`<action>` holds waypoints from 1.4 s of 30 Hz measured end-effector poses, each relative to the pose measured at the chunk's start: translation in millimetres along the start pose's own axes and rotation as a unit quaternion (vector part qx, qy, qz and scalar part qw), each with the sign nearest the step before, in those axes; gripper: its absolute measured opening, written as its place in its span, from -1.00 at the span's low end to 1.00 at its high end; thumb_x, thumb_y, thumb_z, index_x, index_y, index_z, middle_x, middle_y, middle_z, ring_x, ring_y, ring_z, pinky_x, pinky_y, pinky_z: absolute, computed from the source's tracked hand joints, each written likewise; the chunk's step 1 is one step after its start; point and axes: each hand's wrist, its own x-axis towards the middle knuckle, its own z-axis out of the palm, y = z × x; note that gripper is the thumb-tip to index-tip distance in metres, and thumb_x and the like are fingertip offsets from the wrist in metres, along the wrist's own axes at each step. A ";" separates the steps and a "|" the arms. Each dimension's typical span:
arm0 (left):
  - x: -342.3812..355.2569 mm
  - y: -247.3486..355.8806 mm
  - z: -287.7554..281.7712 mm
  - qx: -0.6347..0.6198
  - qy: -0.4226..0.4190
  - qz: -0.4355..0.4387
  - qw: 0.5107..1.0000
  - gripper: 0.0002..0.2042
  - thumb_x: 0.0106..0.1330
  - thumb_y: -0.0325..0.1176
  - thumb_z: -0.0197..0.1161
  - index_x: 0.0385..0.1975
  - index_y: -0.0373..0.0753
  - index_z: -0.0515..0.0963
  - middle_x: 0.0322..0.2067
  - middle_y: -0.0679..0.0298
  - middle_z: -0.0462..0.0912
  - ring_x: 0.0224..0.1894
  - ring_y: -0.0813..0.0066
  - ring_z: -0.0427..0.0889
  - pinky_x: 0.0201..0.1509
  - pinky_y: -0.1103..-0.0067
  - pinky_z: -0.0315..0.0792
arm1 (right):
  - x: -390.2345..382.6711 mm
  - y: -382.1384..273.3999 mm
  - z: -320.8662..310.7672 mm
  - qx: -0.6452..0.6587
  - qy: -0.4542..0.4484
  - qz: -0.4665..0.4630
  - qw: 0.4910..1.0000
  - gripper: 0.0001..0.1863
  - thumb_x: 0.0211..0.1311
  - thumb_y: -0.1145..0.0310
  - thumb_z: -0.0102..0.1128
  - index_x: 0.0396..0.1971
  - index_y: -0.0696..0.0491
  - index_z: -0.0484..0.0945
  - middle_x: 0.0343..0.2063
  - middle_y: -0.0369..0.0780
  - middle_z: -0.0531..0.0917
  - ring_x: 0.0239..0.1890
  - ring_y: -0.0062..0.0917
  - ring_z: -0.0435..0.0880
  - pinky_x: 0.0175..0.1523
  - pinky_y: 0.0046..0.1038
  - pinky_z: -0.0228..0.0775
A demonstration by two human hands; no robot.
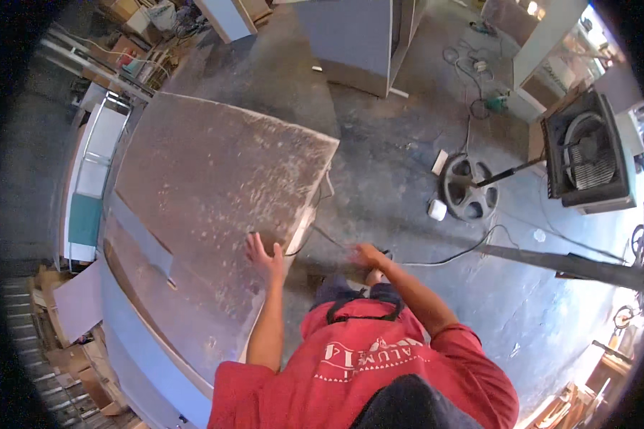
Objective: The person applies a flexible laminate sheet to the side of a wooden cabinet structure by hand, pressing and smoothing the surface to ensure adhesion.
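Observation:
My left hand [263, 259] rests on the worn brown tabletop [200, 164], fingers spread, near its right edge. Just off that edge, my right hand [367, 256] is low over the floor beside my leg. Its fingers look curled and are somewhat blurred. A black cord [327, 234] runs from the table's edge to these fingers and seems to be pinched in them. More cord lies on the floor to the right, beyond my forearm. A grey-blue strip [142, 236] lies on the left part of the tabletop.
On the right, a pedestal fan [590, 154] lies over, its round base [471, 187] on the floor near a small white block [437, 209]. Ahead stands a grey panel cabinet [350, 43]. Cables [472, 71] trail over the floor. Pale blue board [139, 357] lies along the table's near left.

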 end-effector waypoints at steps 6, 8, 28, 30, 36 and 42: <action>8.3 26.9 9.2 0.126 0.040 -0.022 0.991 -0.39 0.19 -0.04 0.04 0.22 -0.24 0.26 0.30 0.05 0.16 0.35 -0.02 0.05 0.34 0.03 -0.08 | -75.9 135.7 -66.0 -0.122 0.098 0.212 0.965 -0.64 0.13 0.03 0.08 -0.20 -0.05 0.61 -0.12 -0.10 0.61 -0.14 -0.22 0.61 -0.04 -0.27 0.45; 17.3 28.4 19.6 0.119 0.055 -0.008 0.991 -0.41 0.21 -0.03 0.03 0.20 -0.23 0.29 0.29 0.06 0.17 0.35 -0.01 0.06 0.33 0.02 -0.08 | -69.7 176.3 -96.4 -0.171 0.108 0.070 0.977 -0.61 0.14 0.01 0.08 -0.18 -0.05 0.61 -0.14 -0.12 0.63 -0.17 -0.22 0.62 -0.05 -0.31 0.47; 330.8 248.2 102.6 -0.337 -0.035 -0.185 0.923 -0.67 0.23 -0.25 0.15 -0.05 -0.25 0.54 -0.04 0.11 0.59 0.04 0.30 0.54 0.15 0.46 0.34 | 126.2 202.3 -503.5 0.084 0.040 0.282 0.955 -0.49 0.16 0.09 0.15 -0.04 0.19 0.47 -0.23 -0.18 0.65 -0.26 -0.44 0.62 -0.23 -0.45 0.46; 364.8 273.8 135.9 -0.293 -0.076 -0.035 0.953 -0.64 0.19 -0.22 0.21 -0.04 -0.21 0.53 -0.08 0.11 0.61 -0.01 0.23 0.58 0.11 0.44 0.38 | 153.4 224.5 -522.4 0.044 0.024 0.288 0.956 -0.52 0.16 0.10 0.15 -0.05 0.16 0.48 -0.26 -0.18 0.65 -0.29 -0.44 0.61 -0.24 -0.44 0.46; 392.4 289.5 211.8 -0.241 -0.319 -0.051 0.915 -0.51 0.21 -0.10 0.13 0.13 -0.15 0.40 0.09 0.05 0.46 0.14 0.08 0.43 0.22 0.36 0.29 | 263.0 250.2 -579.2 0.172 -0.012 0.238 0.956 -0.60 0.16 0.13 0.14 -0.09 0.06 0.49 -0.32 -0.20 0.64 -0.39 -0.42 0.61 -0.28 -0.43 0.48; 433.9 232.0 261.7 -0.098 -0.320 -0.185 0.924 -0.41 0.16 0.01 0.11 0.17 -0.14 0.36 0.11 -0.03 0.41 0.16 0.01 0.38 0.25 0.31 0.23 | 400.9 195.8 -639.8 0.177 -0.022 0.229 0.957 -0.66 0.17 0.18 0.15 -0.11 0.03 0.49 -0.37 -0.26 0.63 -0.44 -0.46 0.60 -0.36 -0.41 0.49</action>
